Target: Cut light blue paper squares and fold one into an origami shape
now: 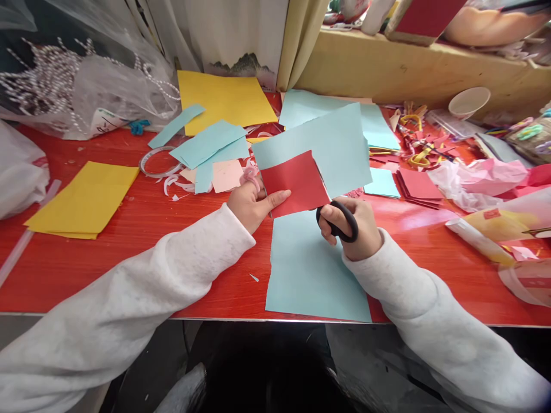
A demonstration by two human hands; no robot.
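My left hand (252,201) pinches a red paper rectangle (295,183) together with a larger light blue sheet (331,143) behind it, thumb on top of the red piece. In my right hand (350,221) are scissors with black handles (349,226), fingers through the loops. Their blades are hidden at the red paper's right edge, so I cannot tell how far apart they are. Below both hands, another light blue sheet (314,269) lies flat, reaching the table's front edge.
Yellow sheets (86,198) lie at left, a yellow sheet (226,100) at the back. Light blue pieces (210,143) and a tape roll (159,162) sit left of my hands. Red paper squares (419,186), scraps and a white bowl (469,103) are at right on the red table (206,287).
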